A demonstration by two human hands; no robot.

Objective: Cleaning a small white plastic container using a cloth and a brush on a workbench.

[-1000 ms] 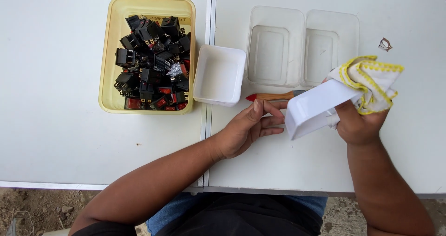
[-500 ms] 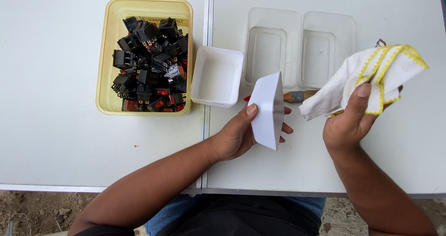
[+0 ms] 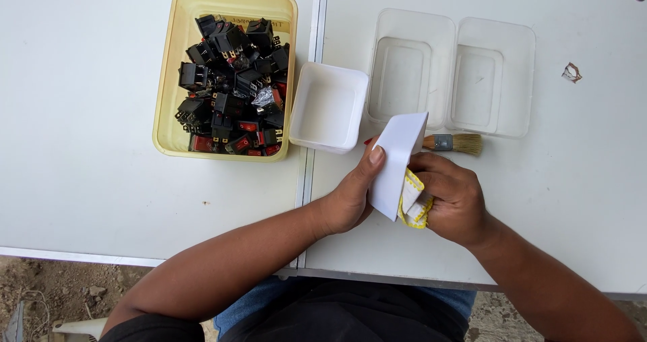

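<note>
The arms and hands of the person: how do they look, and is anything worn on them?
Both forearms are bare, with no sleeves reaching into view. The left hand and right hand wear no gloves, and no ring, watch or bracelet shows. The fingers are uncovered, with short nails.

Most of the cloth [image 3: 414,204] is hidden betw the right hand [image 3: 453,197] & the white box [image 3: 397,163]; only a yellow-edged bit shows. Brush [image 3: 453,142] handle is hidden behind the box. Left hand [image 3: 352,195] fingers are behind the box too. Small scrap [image 3: 571,72] on the counter [image 3: 87,180] is too tiny to tell. Both arms are cut off at the bottom edge.
</note>
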